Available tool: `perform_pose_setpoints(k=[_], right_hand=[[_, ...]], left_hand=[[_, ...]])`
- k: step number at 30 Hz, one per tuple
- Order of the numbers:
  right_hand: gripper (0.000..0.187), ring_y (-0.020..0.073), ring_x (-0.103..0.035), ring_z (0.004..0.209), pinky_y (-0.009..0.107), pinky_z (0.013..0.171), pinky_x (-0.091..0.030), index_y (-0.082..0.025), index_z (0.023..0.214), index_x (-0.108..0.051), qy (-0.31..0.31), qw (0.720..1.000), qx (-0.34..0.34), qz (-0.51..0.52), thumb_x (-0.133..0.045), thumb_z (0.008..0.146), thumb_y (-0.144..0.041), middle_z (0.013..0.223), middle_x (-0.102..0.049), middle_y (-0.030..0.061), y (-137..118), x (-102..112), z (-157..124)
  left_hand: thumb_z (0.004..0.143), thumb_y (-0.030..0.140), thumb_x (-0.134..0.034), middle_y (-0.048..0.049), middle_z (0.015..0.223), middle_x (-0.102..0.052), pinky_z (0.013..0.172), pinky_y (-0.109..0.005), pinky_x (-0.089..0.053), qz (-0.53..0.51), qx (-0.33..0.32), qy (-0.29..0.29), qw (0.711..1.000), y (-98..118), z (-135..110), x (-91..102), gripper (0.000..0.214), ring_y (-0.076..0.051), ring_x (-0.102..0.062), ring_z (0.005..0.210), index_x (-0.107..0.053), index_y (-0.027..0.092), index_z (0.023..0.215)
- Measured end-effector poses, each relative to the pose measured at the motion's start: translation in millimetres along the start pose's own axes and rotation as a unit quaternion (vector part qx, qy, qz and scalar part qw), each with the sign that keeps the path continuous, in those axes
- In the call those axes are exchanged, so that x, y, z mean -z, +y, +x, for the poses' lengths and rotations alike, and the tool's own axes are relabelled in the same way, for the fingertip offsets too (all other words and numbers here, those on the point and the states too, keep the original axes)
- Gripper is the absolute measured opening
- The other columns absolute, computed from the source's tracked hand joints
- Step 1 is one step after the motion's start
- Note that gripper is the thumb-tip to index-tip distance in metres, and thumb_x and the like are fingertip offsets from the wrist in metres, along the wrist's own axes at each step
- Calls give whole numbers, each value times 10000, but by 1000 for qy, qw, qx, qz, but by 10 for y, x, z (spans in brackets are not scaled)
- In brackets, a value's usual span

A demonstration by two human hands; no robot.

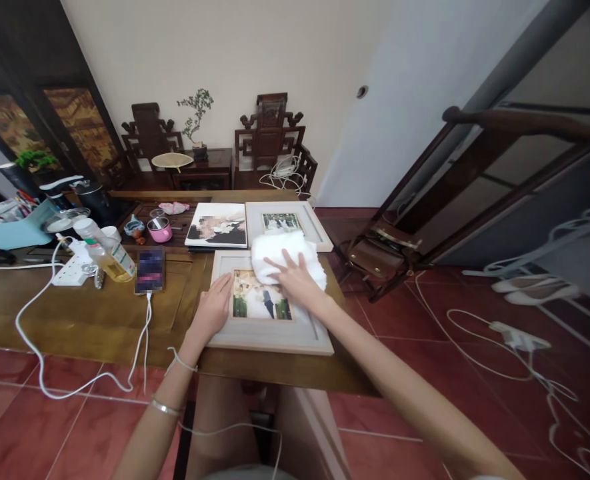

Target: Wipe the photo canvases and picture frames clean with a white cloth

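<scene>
A framed photo (263,333) with a pale wooden frame and grey mat lies face up near the table's front edge. My left hand (215,308) rests flat on its left side, fingers stretched out. Under my right hand (297,280) is a folded white cloth (287,250), pressed against the upper right part of the frame. The fingers of that hand are spread over the cloth, not wrapped round it. Behind, a second framed photo (302,220) lies partly covered by the cloth. A white photo panel (217,227) sits to its left.
Left on the wooden table (175,333) are a charging phone (149,270), a bottle of yellow liquid (117,260), a power strip (72,267), a pink cup (160,229) and a blue pen box (19,230). A cable hangs over the front edge. A wooden rack (425,200) stands right.
</scene>
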State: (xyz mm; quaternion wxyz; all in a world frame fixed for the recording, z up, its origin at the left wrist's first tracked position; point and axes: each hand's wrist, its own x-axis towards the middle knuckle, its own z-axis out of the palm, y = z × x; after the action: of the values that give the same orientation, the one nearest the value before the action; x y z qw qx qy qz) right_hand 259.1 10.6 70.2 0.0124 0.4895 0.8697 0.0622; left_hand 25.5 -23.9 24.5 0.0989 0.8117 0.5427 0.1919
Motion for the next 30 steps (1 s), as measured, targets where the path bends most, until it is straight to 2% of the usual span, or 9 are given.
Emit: perform_pose_setpoints(k=[3,9,11,14,16,20,23,27,30], right_hand=[[607,420,-184,1353,699,1003,-204,-208,1217,-602,-41,999,-1,26,-448,688,47,1479,-330,34,-202,33,-219],[694,402,-227,1348,668,999,-273,-235,1212,-609,-187,975,20,114,-399,628,76,1466,-353,26,-582,511,-1013],[684,413,-246,1337,663,999,-282,-229,1218,-604,-201,973,9,117,-401,638,70,1469,-347,27,-690,581,-1131],[597,468,-230,1322,712,965,-270,-217,1210,-609,-174,978,-1,115,-424,695,21,1485,-309,45,-899,528,-1070],[516,491,-188,1326,736,964,-234,-216,1187,-624,-146,981,19,128,-450,738,-32,1500,-277,46,-1068,446,-934],[421,454,-140,1352,686,1048,-147,-209,1170,-638,-100,981,65,152,-465,801,-104,1513,-250,37,-1298,318,-745],[452,420,-166,1361,668,1061,-154,-237,1149,-654,-99,981,43,159,-472,771,-71,1502,-268,27,-1207,271,-831],[568,389,-231,1352,659,1053,-198,-229,1076,-694,-104,983,-15,151,-443,634,26,1449,-365,24,-788,244,-1145],[577,341,-262,1353,623,1080,-182,-222,998,-718,-76,988,-44,130,-410,588,42,1411,-427,-4,-496,219,-1344]], left_hand=[[939,186,-291,-103,1433,-421,979,-410,-448,-2,-1,13,1000,14,-11,2,446,-207,-378,1325,-401,169,1371],[928,170,-306,-109,1421,-436,1020,-410,-414,-6,-8,37,999,17,-26,-24,446,-203,-395,1315,-417,153,1359],[918,148,-307,-112,1422,-435,1030,-412,-404,-12,-13,39,999,21,-26,-28,455,-204,-392,1317,-416,153,1360],[900,113,-301,-115,1423,-431,1050,-419,-381,-24,-8,38,999,27,-29,-13,474,-204,-383,1323,-418,143,1359],[884,94,-301,-117,1431,-419,1065,-433,-359,-34,-3,27,999,24,-33,12,496,-204,-366,1333,-405,139,1367],[832,42,-303,-109,1464,-368,1077,-453,-336,-48,-8,-7,999,-7,-32,47,573,-196,-323,1355,-359,149,1392],[842,40,-292,-114,1452,-388,1082,-445,-335,-42,-8,-3,999,-30,-22,29,552,-194,-328,1352,-381,132,1379],[841,22,-297,-115,1441,-404,1083,-429,-340,-35,-11,8,999,-35,-19,-5,549,-196,-337,1348,-401,130,1369],[834,9,-295,-110,1446,-398,1086,-429,-336,-27,-12,3,1000,-29,-24,-9,564,-200,-336,1349,-394,134,1375]])
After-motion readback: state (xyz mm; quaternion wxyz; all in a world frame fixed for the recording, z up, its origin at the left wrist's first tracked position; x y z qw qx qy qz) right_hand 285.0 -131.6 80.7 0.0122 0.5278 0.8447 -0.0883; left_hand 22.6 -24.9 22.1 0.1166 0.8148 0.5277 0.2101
